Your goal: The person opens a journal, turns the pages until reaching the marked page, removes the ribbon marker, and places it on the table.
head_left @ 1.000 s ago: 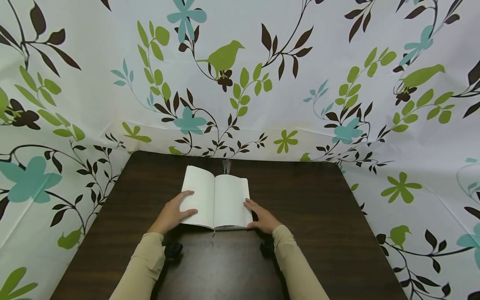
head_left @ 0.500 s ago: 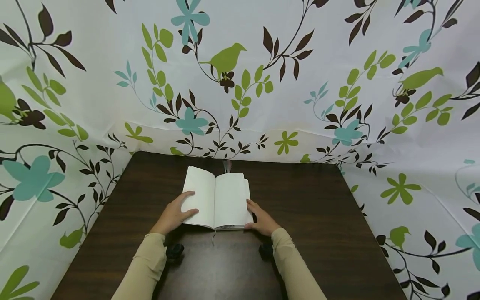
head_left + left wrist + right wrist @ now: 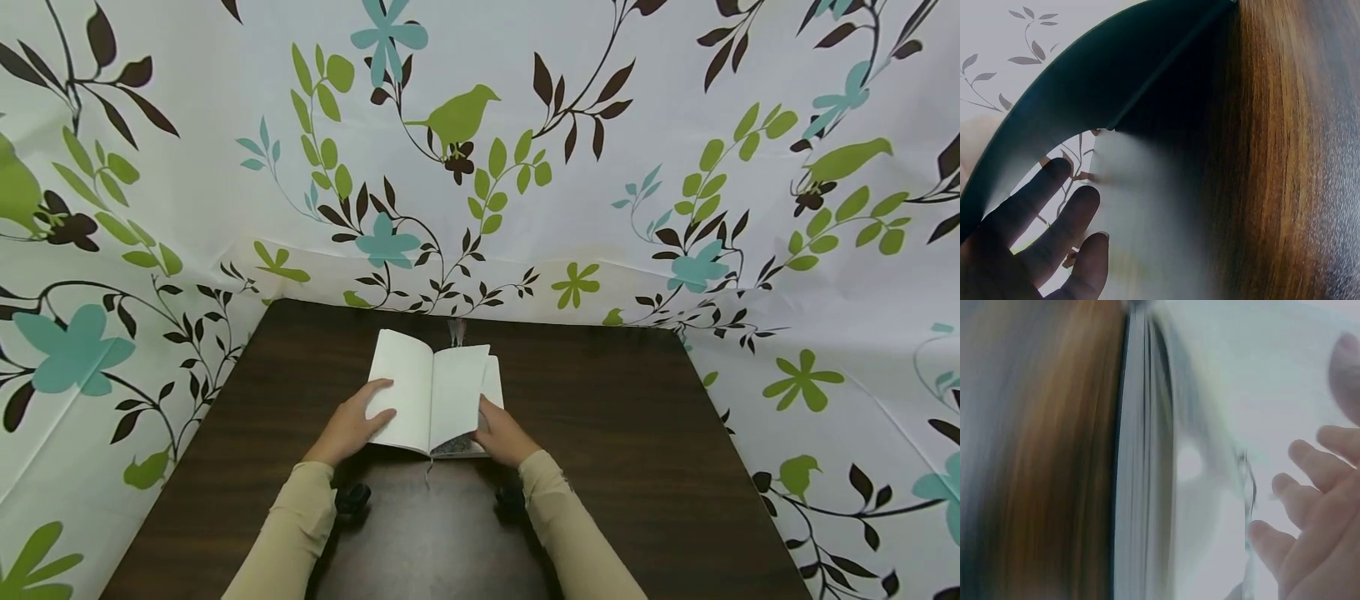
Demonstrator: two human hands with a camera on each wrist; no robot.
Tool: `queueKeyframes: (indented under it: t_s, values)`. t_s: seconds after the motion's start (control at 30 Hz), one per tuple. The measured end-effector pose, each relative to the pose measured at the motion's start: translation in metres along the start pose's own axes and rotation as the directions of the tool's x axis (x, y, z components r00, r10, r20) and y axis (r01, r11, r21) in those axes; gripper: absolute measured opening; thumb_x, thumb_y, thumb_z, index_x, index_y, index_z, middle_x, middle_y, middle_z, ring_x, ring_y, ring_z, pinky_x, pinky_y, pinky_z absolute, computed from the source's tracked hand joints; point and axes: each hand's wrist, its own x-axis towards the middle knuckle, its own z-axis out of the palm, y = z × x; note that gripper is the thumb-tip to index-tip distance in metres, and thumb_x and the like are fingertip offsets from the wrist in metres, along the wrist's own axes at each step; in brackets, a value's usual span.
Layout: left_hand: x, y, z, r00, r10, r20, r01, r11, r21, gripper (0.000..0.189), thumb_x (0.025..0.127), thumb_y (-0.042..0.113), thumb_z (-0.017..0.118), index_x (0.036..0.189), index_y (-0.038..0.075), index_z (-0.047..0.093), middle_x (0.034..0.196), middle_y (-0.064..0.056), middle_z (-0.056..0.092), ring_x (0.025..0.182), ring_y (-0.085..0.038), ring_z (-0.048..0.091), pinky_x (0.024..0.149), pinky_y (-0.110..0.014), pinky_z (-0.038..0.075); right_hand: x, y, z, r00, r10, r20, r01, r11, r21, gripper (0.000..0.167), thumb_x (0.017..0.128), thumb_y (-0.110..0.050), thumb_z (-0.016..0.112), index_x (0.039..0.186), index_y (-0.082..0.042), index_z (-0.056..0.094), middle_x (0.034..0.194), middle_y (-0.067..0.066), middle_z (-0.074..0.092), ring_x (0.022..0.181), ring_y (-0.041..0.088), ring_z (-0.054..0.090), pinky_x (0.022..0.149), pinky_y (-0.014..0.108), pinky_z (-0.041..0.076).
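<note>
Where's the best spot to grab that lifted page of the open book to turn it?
Probably the page's free right edge near its bottom corner, coming in from the right, where the right hand is. That edge is raised off the book, leaving room underneath; the left hand steadies the left page.

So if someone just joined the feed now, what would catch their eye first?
Probably the open white book lying in the middle of the dark wooden table, with a right-hand page lifted by the right hand at its lower edge. The left hand rests flat on the left page. Behind it all hangs a loud white cloth printed with green birds, teal flowers and dark leaves.
</note>
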Motion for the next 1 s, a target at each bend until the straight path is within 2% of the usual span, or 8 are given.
queueKeyframes:
  t_s: [0.17,0.33,0.47,0.6,0.7,0.83,0.9,1.0]
  values:
    - [0.002,0.001,0.002,1.000,-0.003,-0.024,0.001,0.996,-0.087,0.045,0.111,0.035,0.041,0.149,0.011,0.049,0.151,-0.022,0.048,0.133,-0.042,0.048,0.108,-0.060,0.036,0.016,-0.029,0.019,0.998,-0.021,0.064,0.025,0.998,-0.064,0.068,0.105,-0.031,0.059,0.161,-0.009,0.027,0.165,0.010,0.030,0.150,0.027,0.030,0.118,0.046,0.030]
    - [0.003,0.005,0.001,0.997,-0.064,0.033,0.070,0.971,-0.228,0.070,0.110,0.050,0.009,0.154,0.005,0.039,0.152,-0.025,0.043,0.133,-0.042,0.045,0.112,-0.059,0.030,0.024,-0.036,0.038,0.989,-0.086,0.118,0.114,0.959,-0.260,0.062,0.103,-0.036,0.059,0.158,-0.016,0.038,0.165,0.005,0.030,0.152,0.026,0.026,0.117,0.056,0.028]
    - [0.003,0.006,0.001,0.996,-0.076,0.054,0.086,0.972,-0.217,0.066,0.111,0.048,0.029,0.157,0.001,0.029,0.151,-0.028,0.043,0.130,-0.042,0.048,0.109,-0.059,0.034,0.023,-0.037,0.044,0.984,-0.090,0.155,0.137,0.936,-0.326,0.057,0.103,-0.039,0.058,0.155,-0.019,0.045,0.165,0.002,0.031,0.152,0.026,0.026,0.116,0.059,0.029]
    - [0.003,0.005,0.000,0.998,-0.053,0.029,0.057,0.988,-0.146,0.061,0.108,0.025,0.050,0.157,-0.001,0.025,0.153,-0.030,0.040,0.132,-0.044,0.048,0.107,-0.060,0.037,0.022,-0.038,0.047,0.985,-0.106,0.136,0.145,0.938,-0.316,0.054,0.104,-0.036,0.058,0.153,-0.017,0.047,0.164,0.002,0.034,0.151,0.025,0.028,0.116,0.058,0.030]
    - [0.002,0.005,-0.002,0.998,-0.058,0.018,0.060,0.988,-0.140,0.068,0.106,0.016,0.052,0.162,0.006,0.015,0.158,-0.031,0.032,0.128,-0.047,0.051,0.104,-0.062,0.039,0.023,-0.036,0.048,0.991,-0.121,0.061,0.133,0.944,-0.301,0.047,0.105,-0.029,0.058,0.149,-0.013,0.052,0.160,0.005,0.041,0.148,0.024,0.035,0.116,0.050,0.033]
    - [0.003,0.005,-0.003,0.997,-0.067,0.025,0.070,0.987,-0.147,0.077,0.105,0.016,0.053,0.164,0.017,0.003,0.165,-0.026,0.019,0.128,-0.051,0.050,0.104,-0.065,0.038,0.025,-0.032,0.045,0.986,-0.073,-0.147,0.030,0.962,-0.271,0.035,0.103,-0.016,0.061,0.137,-0.006,0.061,0.152,0.011,0.049,0.137,0.027,0.050,0.110,0.041,0.042]
    - [0.003,0.004,-0.004,0.997,-0.070,0.042,0.075,0.986,-0.146,0.079,0.106,0.018,0.053,0.165,0.018,0.000,0.167,-0.024,0.012,0.136,-0.052,0.042,0.108,-0.066,0.033,0.026,-0.030,0.043,0.962,-0.003,-0.272,-0.069,0.965,-0.254,0.030,0.102,-0.012,0.062,0.130,-0.005,0.065,0.146,0.014,0.053,0.127,0.029,0.058,0.102,0.041,0.049]
    - [0.003,0.001,-0.005,0.995,-0.078,0.062,0.087,0.986,-0.146,0.080,0.107,0.020,0.052,0.164,0.017,-0.003,0.168,-0.024,0.008,0.142,-0.052,0.032,0.112,-0.066,0.027,0.028,-0.026,0.040,0.899,0.109,-0.425,-0.233,0.939,-0.252,0.023,0.100,-0.010,0.063,0.120,-0.003,0.070,0.129,0.016,0.063,0.109,0.031,0.066,0.088,0.044,0.055]
